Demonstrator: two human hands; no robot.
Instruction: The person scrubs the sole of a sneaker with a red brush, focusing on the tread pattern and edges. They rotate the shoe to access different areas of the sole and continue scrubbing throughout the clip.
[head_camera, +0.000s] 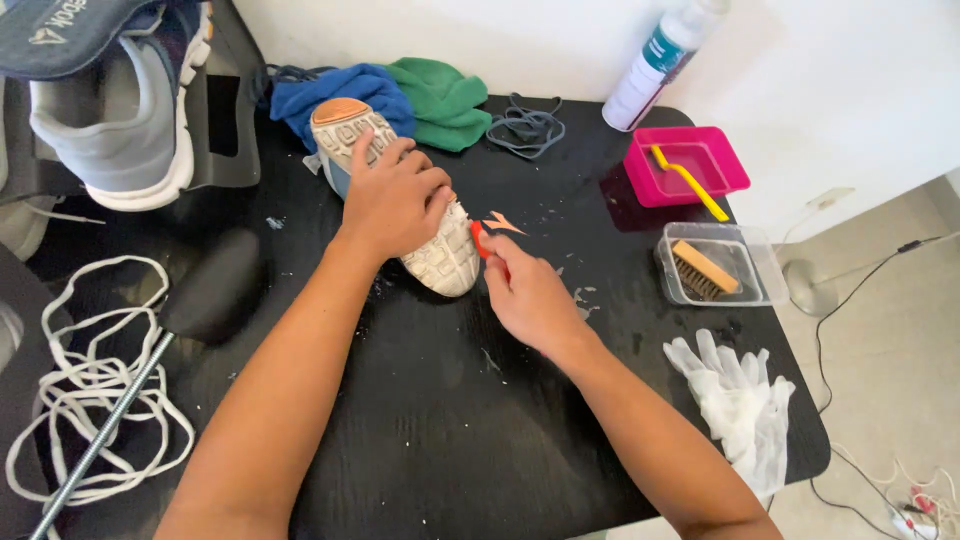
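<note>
Left hand (395, 200): palm down, fingers spread, clamped on upturned shoe (440, 250), sole showing, at the black table's (450, 430) middle. Right hand (530, 295): fingertips pinched on a small red tool (479, 238) touching the sole's edge. Behind: blue cloth (340, 100), green cloth (440, 100), white spray bottle (660, 60) with teal label. Right: pink tray (700, 185) holding yellow brush (690, 180); clear tub (750, 270) holding wooden brush (703, 268); white gloves (740, 400). Left: white laces (90, 400).

Cream-soled shoe (440, 250), small red tool (481, 240) — black table (450, 430), pink tray (690, 165)
</note>
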